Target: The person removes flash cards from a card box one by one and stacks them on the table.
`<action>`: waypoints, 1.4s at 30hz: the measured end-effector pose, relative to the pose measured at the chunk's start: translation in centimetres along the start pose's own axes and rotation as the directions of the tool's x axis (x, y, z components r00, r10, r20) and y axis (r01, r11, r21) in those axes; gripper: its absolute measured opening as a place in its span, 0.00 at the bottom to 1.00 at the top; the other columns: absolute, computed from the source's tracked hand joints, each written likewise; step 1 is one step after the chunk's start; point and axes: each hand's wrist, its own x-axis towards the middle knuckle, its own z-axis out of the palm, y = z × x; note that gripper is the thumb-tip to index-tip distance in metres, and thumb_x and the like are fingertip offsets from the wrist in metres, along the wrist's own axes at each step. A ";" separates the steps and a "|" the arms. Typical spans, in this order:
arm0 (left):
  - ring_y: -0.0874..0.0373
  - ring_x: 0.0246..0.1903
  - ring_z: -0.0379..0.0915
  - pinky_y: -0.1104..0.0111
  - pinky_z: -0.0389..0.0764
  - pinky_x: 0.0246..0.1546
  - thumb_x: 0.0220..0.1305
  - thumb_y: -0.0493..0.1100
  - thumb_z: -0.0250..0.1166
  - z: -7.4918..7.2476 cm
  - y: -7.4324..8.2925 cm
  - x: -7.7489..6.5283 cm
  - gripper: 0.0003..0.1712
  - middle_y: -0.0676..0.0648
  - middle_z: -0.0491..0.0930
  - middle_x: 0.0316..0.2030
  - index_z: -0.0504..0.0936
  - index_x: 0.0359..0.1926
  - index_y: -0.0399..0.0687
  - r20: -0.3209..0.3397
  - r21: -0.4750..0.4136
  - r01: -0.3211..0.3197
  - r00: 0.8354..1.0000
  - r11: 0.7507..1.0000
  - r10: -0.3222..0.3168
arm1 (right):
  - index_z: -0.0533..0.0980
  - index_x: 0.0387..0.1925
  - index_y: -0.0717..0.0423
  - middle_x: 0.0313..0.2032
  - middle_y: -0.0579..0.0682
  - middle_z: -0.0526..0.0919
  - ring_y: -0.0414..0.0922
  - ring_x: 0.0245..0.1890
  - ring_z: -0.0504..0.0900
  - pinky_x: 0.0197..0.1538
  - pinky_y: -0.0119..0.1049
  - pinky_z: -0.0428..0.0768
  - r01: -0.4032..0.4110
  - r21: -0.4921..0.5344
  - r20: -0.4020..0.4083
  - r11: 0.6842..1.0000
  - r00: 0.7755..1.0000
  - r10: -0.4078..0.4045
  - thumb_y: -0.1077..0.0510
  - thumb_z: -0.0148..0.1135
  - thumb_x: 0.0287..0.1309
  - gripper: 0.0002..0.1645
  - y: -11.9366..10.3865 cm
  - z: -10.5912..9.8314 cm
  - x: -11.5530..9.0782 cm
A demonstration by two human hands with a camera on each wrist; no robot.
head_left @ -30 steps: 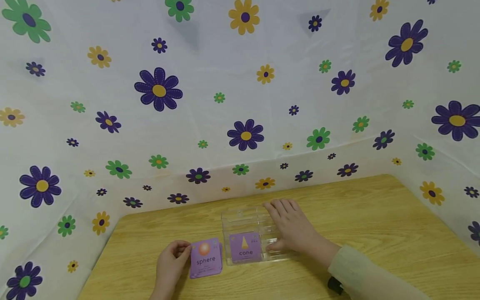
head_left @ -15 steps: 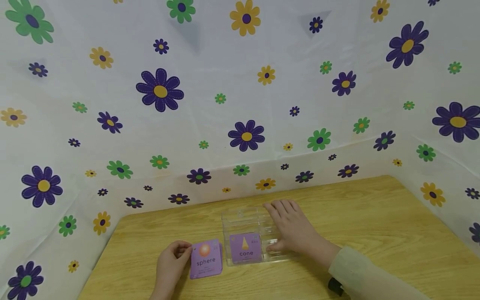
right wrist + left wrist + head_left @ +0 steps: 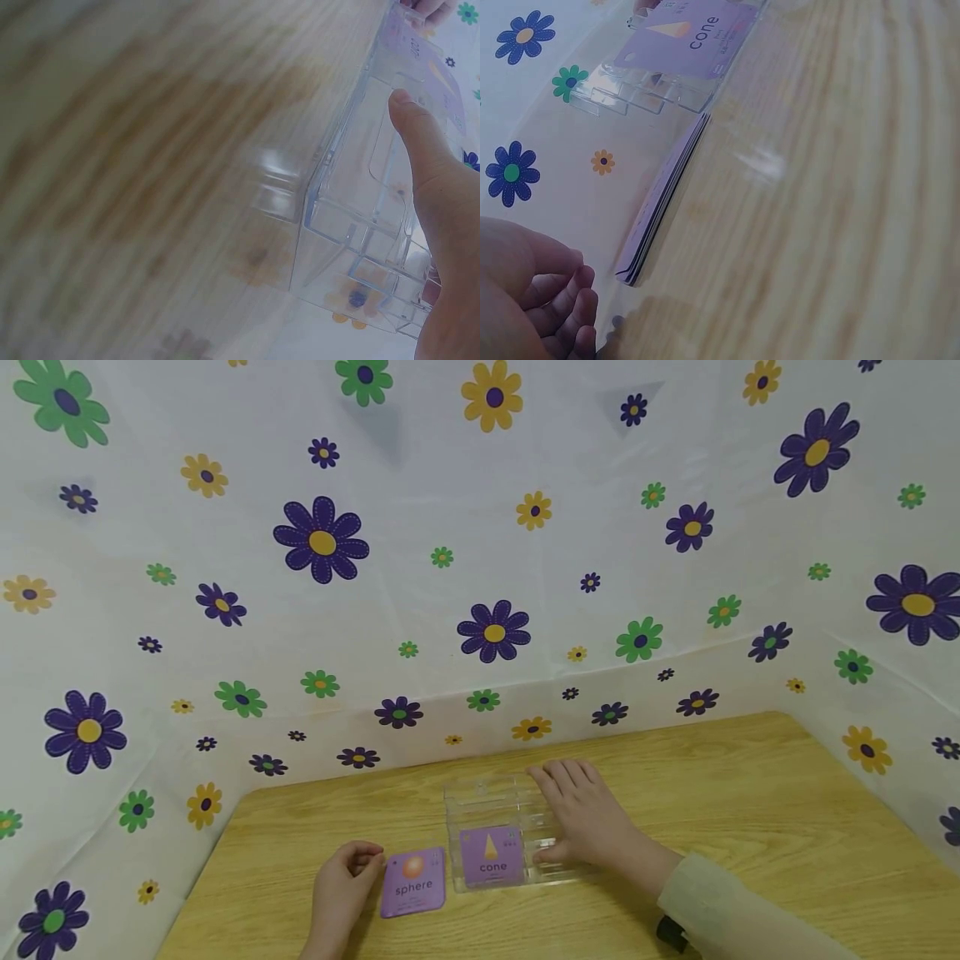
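A transparent plastic card holder [image 3: 480, 793] with stepped tiers stands on the table, with a purple "cone" card [image 3: 491, 857] in its left front. My right hand [image 3: 581, 814] grips the holder's right part; in the right wrist view the thumb [image 3: 424, 139] lies along the front and a fingertip shows behind. To the left of the holder lies a small stack of purple cards, the "sphere" card [image 3: 414, 885] uppermost. Beside its upper left corner is my left hand [image 3: 345, 885], fingers loosely curled. The left wrist view shows a gap between those fingers and the stack [image 3: 664, 199].
The wood-grain table [image 3: 675, 785] carries all these things. A white flowered cloth [image 3: 420, 593] rises behind it and at both sides. Something small and black [image 3: 671, 933] shows under the right sleeve.
The sphere card's upper edge has come down, so that the card now lies flatter on the stack and apart from the left fingertips. The right hand and the holder keep their places.
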 end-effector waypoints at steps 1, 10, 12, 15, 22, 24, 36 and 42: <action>0.69 0.31 0.74 0.78 0.75 0.34 0.68 0.35 0.71 0.0 0.0 0.0 0.08 0.42 0.89 0.38 0.87 0.44 0.34 0.001 -0.002 0.004 1.000 1.000 -0.004 | 0.64 0.76 0.56 0.64 0.54 0.74 0.52 0.63 0.73 0.71 0.52 0.72 0.000 0.001 0.000 1.000 1.000 0.000 0.12 0.74 0.31 0.79 0.0 0.0 0.0; 0.66 0.32 0.75 0.78 0.76 0.33 0.68 0.35 0.69 0.0 0.1 0.1 0.08 0.44 0.89 0.37 0.87 0.45 0.34 0.010 -0.018 0.041 0.999 0.999 -0.040 | 0.63 0.76 0.56 0.64 0.55 0.74 0.52 0.63 0.72 0.72 0.52 0.72 -0.006 0.010 0.012 1.000 1.000 0.006 0.12 0.74 0.32 0.79 -0.1 -0.1 0.0; 0.66 0.32 0.75 0.78 0.76 0.33 0.68 0.35 0.69 0.0 0.1 0.0 0.08 0.43 0.89 0.36 0.87 0.45 0.33 0.007 -0.016 0.037 0.999 0.999 -0.036 | 0.63 0.76 0.56 0.64 0.55 0.74 0.52 0.64 0.72 0.72 0.52 0.72 -0.009 0.014 0.014 1.000 1.000 0.009 0.12 0.74 0.32 0.79 -0.1 -0.2 0.0; 0.66 0.31 0.75 0.78 0.76 0.33 0.68 0.35 0.70 -0.1 0.1 0.0 0.08 0.43 0.89 0.37 0.86 0.45 0.34 0.000 -0.019 0.038 0.999 0.999 -0.038 | 0.63 0.76 0.56 0.64 0.55 0.74 0.52 0.63 0.72 0.71 0.53 0.72 -0.006 0.017 0.005 1.000 1.000 0.006 0.12 0.74 0.31 0.80 -0.1 -0.1 0.0; 0.66 0.31 0.75 0.78 0.76 0.33 0.68 0.35 0.70 -0.2 0.0 0.0 0.08 0.42 0.89 0.36 0.86 0.45 0.33 -0.004 -0.019 0.029 1.000 0.999 -0.029 | 0.64 0.76 0.56 0.63 0.55 0.74 0.52 0.62 0.72 0.71 0.53 0.72 0.003 0.017 -0.002 1.000 1.000 -0.003 0.11 0.73 0.32 0.79 -0.2 0.1 0.0; 0.65 0.31 0.75 0.77 0.76 0.33 0.68 0.35 0.70 -0.2 0.1 0.0 0.08 0.42 0.89 0.36 0.87 0.45 0.33 -0.006 -0.023 0.027 1.000 0.999 -0.027 | 0.64 0.76 0.56 0.63 0.55 0.74 0.52 0.62 0.73 0.71 0.53 0.72 0.002 0.011 -0.005 1.000 1.000 -0.002 0.11 0.74 0.31 0.79 -0.2 0.1 0.0; 0.63 0.31 0.74 0.77 0.75 0.31 0.68 0.36 0.70 0.3 0.6 0.1 0.09 0.43 0.88 0.36 0.87 0.45 0.33 -0.005 -0.044 0.043 0.999 0.998 -0.044 | 0.63 0.77 0.57 0.64 0.56 0.74 0.53 0.64 0.73 0.72 0.54 0.72 -0.005 0.030 0.007 1.000 1.000 0.005 0.13 0.74 0.33 0.79 -0.2 0.0 -0.2; 0.63 0.32 0.74 0.77 0.75 0.32 0.68 0.36 0.69 0.6 0.8 0.3 0.09 0.43 0.88 0.36 0.86 0.45 0.34 -0.017 -0.050 0.053 0.998 0.997 -0.054 | 0.64 0.76 0.56 0.63 0.55 0.75 0.53 0.64 0.73 0.71 0.53 0.72 -0.001 0.018 0.000 1.000 1.000 0.001 0.12 0.73 0.32 0.79 -0.1 0.0 -0.1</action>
